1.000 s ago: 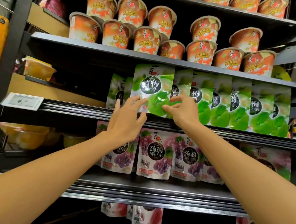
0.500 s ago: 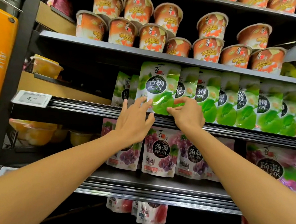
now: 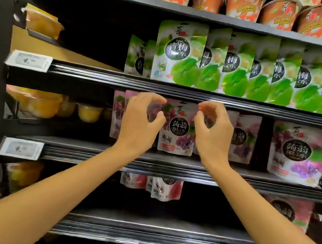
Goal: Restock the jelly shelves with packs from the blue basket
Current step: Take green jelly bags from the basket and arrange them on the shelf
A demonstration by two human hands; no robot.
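You wear the one camera on your head. It faces the jelly shelves (image 3: 180, 89) straight on, from close by, with a wide look. Your left hand (image 3: 141, 123) and right hand (image 3: 213, 135) reach in from below.

My left hand (image 3: 138, 123) and right hand (image 3: 213, 132) hover side by side before the purple jelly packs (image 3: 177, 130), fingers loosely curved, thumbs apart from them, holding nothing. One shelf up, green jelly packs (image 3: 180, 52) stand upright in an overlapping row, with orange cups (image 3: 243, 3) on the shelf above. A price tag (image 3: 29, 60) sits on the shelf rail (image 3: 100, 75) at left.
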